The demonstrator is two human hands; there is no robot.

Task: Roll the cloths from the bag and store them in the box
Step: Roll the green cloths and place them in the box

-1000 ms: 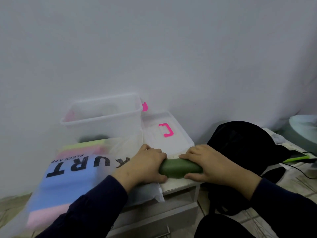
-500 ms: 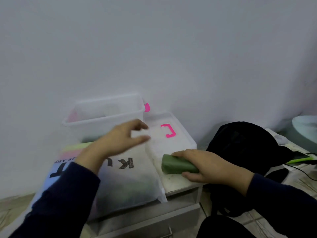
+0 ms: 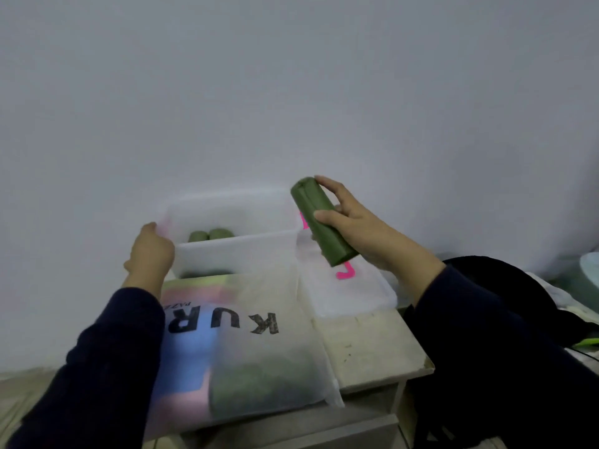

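Observation:
My right hand [image 3: 353,230] grips a rolled green cloth [image 3: 319,218], held tilted in the air just right of the clear plastic box [image 3: 240,251]. Two green rolls [image 3: 210,235] lie inside the box at its back. My left hand [image 3: 150,254] holds the box's left end. In front of the box lies a frosted plastic bag [image 3: 259,348] printed with black letters, with blue, pink and green folded cloths showing through it.
The box's clear lid [image 3: 350,293] with a pink handle lies to the right of the box on a small white table [image 3: 372,348]. A black bag [image 3: 505,286] sits on the right. A white wall stands close behind.
My right hand lifted the green roll off the table up beside the box. My left hand moved from above the bag to the box's left end.

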